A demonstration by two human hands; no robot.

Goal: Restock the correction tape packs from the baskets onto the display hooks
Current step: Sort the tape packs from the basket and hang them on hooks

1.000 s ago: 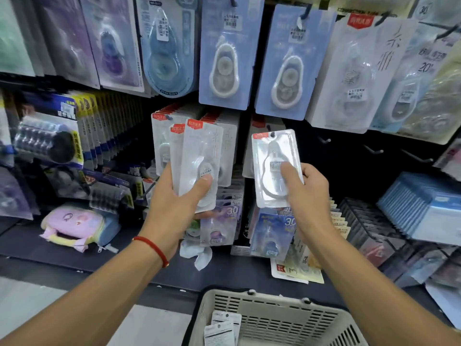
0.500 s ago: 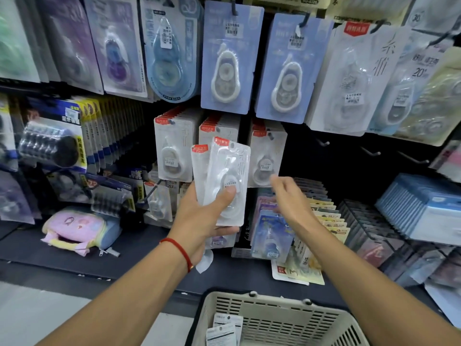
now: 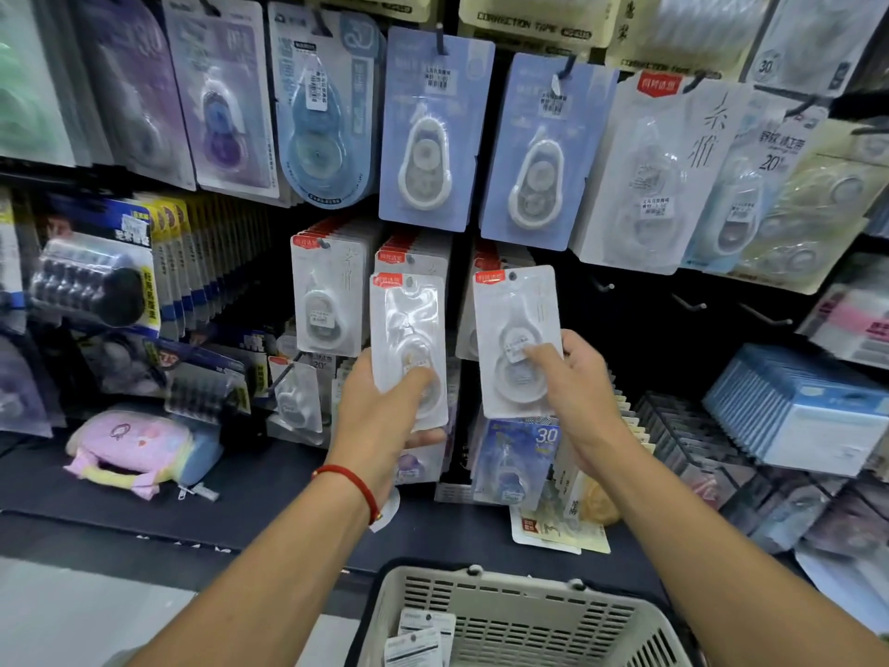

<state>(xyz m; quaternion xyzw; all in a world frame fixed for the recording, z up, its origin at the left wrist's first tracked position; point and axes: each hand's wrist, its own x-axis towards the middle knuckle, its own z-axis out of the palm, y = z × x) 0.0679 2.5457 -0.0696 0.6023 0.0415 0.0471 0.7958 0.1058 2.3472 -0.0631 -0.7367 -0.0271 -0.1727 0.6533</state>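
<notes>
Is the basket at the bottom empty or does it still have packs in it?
Not empty. A few flat packs lie inside the basket near its left wall; the rest of its floor is out of view.

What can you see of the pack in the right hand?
The pack is a white card with a clear plastic blister over a pale, rounded correction tape. A red label sits at its top left, a round hang hole beside it, and a small white sticker on the blister. It stands upright, front towards the camera, in front of the right-hand row of matching packs. The right hand pinches its lower right edge, thumb on the sticker. Whether the hole is on a hook is unclear.
</notes>
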